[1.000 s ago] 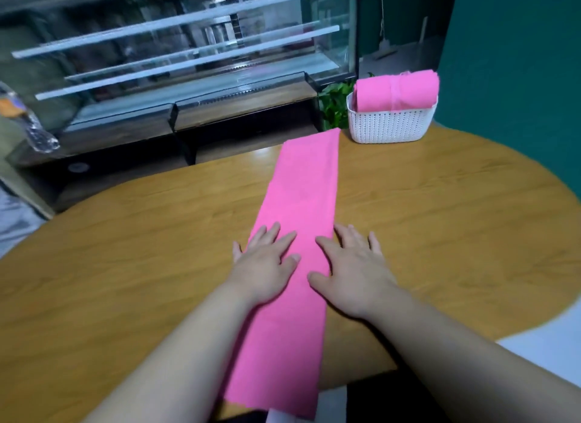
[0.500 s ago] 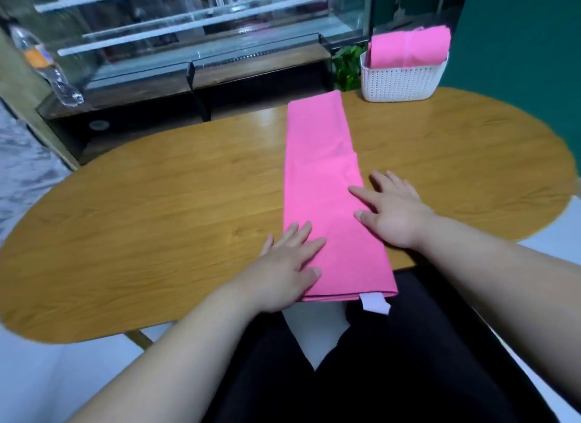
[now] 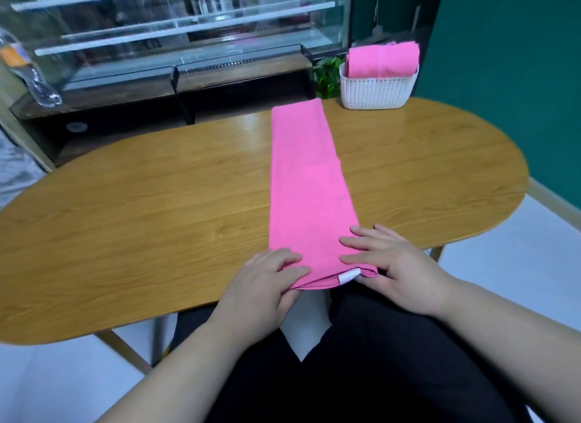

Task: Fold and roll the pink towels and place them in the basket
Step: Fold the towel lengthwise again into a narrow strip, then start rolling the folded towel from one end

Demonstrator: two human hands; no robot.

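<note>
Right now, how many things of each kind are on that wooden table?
flat pink towel: 1
white basket: 1
pink towel bundle in the basket: 1; separate rolls cannot be told apart
hands pinching the flat towel's near end: 2, left hand and right hand
Total: 5

Soft, even indoor light. A pale sheen lies on the far part of the desk [image 3: 408, 120]. Bright strips reflect in the glass case [image 3: 188, 29]. Frame edges bow from wide-angle distortion; the bottle [image 3: 31, 73] at left is blurred.
</note>
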